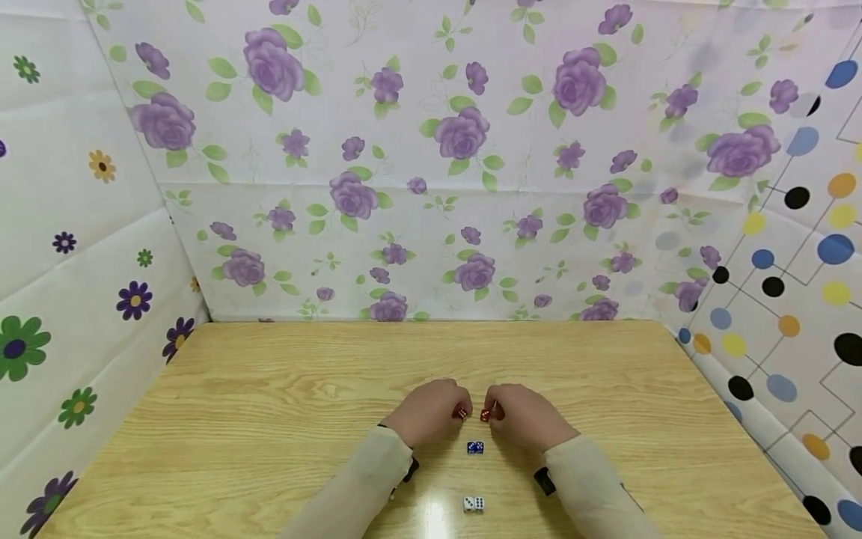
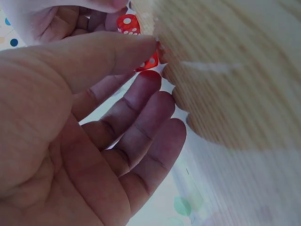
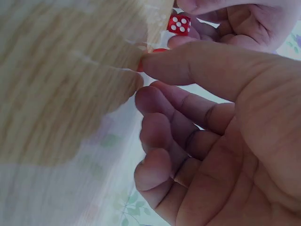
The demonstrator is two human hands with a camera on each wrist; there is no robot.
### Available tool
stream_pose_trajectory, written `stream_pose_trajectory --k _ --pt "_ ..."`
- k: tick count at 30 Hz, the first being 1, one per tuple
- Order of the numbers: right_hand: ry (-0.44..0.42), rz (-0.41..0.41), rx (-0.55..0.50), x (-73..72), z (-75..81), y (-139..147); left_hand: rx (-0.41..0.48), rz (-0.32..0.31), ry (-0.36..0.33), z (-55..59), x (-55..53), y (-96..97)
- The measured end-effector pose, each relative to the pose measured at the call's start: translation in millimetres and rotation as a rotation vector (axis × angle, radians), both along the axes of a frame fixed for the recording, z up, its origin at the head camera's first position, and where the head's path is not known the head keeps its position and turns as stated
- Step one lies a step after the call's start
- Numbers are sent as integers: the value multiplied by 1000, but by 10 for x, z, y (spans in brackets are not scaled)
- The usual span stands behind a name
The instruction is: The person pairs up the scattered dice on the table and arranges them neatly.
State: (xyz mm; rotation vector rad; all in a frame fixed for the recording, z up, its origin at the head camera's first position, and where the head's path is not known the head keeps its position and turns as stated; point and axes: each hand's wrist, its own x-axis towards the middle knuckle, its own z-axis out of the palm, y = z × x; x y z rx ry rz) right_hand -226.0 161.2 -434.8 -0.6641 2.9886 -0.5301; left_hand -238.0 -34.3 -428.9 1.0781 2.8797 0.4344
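Over the middle of the table, my left hand (image 1: 429, 412) pinches a red die (image 1: 462, 412) between thumb and fingers. Just across a small gap, my right hand (image 1: 528, 416) pinches another red die (image 1: 485, 415). White pips show on the left hand's die (image 3: 179, 24) in the right wrist view. My left thumb partly covers that same die in the left wrist view, where the other red die (image 2: 128, 23) appears beyond it. Nearer to me, two blue dice (image 1: 475, 448) sit side by side between the wrists.
Two white dice (image 1: 474, 504) with dark pips stand side by side closer to the front of the wooden table (image 1: 269, 419). Patterned cloth walls (image 1: 417, 224) rise at the back, left and right.
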Motion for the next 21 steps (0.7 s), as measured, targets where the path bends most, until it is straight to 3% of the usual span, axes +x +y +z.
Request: stream_pose_trajectory --k 6,15,21 --pt "-17 -17 -1 1 37 27 22 27 -42 6 -21 -28" --pt "-17 -25 -2 9 43 20 71 133 -75 27 -31 -58" --pt "-12 -19 -2 18 32 -10 68 148 -55 9 -30 -32"
